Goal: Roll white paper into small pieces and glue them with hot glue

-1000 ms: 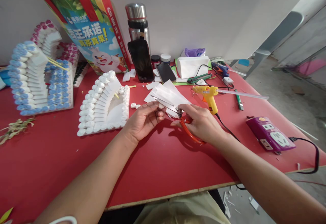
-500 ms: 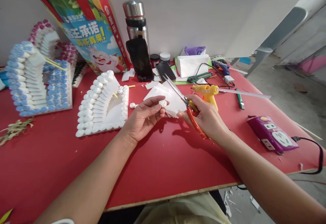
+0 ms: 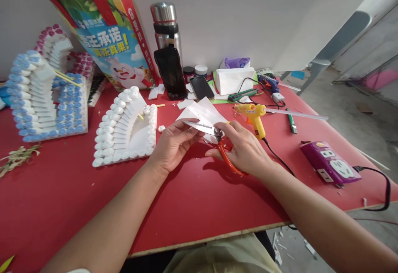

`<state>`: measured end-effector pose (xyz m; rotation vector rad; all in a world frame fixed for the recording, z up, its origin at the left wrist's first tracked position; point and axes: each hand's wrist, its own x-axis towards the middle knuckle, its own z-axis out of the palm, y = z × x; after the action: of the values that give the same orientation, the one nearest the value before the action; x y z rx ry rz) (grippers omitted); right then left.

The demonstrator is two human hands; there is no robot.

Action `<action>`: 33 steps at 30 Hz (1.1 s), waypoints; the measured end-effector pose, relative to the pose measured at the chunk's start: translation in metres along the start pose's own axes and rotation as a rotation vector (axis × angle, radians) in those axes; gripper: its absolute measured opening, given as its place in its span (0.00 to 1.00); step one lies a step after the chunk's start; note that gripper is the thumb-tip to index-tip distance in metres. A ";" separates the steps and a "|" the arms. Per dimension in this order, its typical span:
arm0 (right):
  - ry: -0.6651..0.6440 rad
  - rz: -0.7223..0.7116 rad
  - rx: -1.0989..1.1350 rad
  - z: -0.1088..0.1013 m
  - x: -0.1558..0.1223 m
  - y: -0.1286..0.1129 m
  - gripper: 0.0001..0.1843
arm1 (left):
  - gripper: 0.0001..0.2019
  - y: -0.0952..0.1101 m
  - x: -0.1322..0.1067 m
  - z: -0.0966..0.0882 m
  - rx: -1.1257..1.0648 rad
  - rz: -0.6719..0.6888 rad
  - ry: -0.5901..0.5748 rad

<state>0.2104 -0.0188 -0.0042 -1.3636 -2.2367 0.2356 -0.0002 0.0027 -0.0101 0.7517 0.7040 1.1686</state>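
My left hand [image 3: 174, 144] is closed in a pinch on a small white piece I cannot make out, just above the red table [image 3: 192, 206]. My right hand [image 3: 242, 148] grips red-handled scissors [image 3: 217, 140]; their blades lie nearly level and point left toward my left fingers. White foam sheets [image 3: 205, 115] lie on the table right behind both hands. A white stepped foam model [image 3: 127, 126] edged with white beads stands left of my left hand.
A yellow glue gun [image 3: 255, 117] with a long glue stick lies right of the sheets. A purple power strip [image 3: 329, 163] sits near the right edge. Blue and pink bead models [image 3: 43, 95], a printed bag, a steel flask, two phones and a tissue box line the back.
Half a second ago the scissors pointed up and away over the sheets. My right hand has swung them down and left, so the blades now reach my left fingers again.
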 end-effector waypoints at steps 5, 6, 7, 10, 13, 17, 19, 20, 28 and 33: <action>-0.001 0.015 0.005 0.001 -0.001 0.000 0.35 | 0.08 0.000 -0.001 0.002 0.049 0.030 -0.017; 0.003 0.016 -0.001 0.002 -0.001 0.000 0.34 | 0.07 -0.001 -0.001 0.003 0.056 0.038 -0.016; 0.008 0.014 -0.008 0.002 -0.001 0.000 0.34 | 0.06 -0.001 -0.002 0.004 0.060 0.046 -0.011; 0.036 0.012 -0.024 0.003 -0.001 0.000 0.33 | 0.05 -0.001 -0.002 0.005 0.066 0.061 0.001; 0.044 0.018 -0.019 0.003 -0.001 0.001 0.32 | 0.05 -0.001 -0.002 0.004 0.071 0.053 -0.009; 0.037 0.018 0.009 0.005 -0.003 0.002 0.28 | 0.07 0.000 -0.001 0.003 0.028 0.010 0.016; 0.027 0.037 0.038 0.006 -0.003 0.003 0.26 | 0.07 0.000 0.000 0.002 -0.009 -0.018 0.024; 0.023 0.057 0.056 0.006 -0.003 0.004 0.25 | 0.07 0.001 0.000 0.001 -0.025 -0.031 0.021; 0.064 0.252 0.049 0.003 0.004 0.018 0.16 | 0.10 0.004 0.000 -0.002 -0.008 -0.076 -0.010; -0.020 0.236 -0.042 0.000 0.004 0.018 0.20 | 0.11 0.007 0.001 -0.004 0.178 0.152 0.035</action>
<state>0.2232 -0.0063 -0.0099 -1.6559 -2.1051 0.2863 -0.0071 0.0055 -0.0064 0.9493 0.7987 1.2707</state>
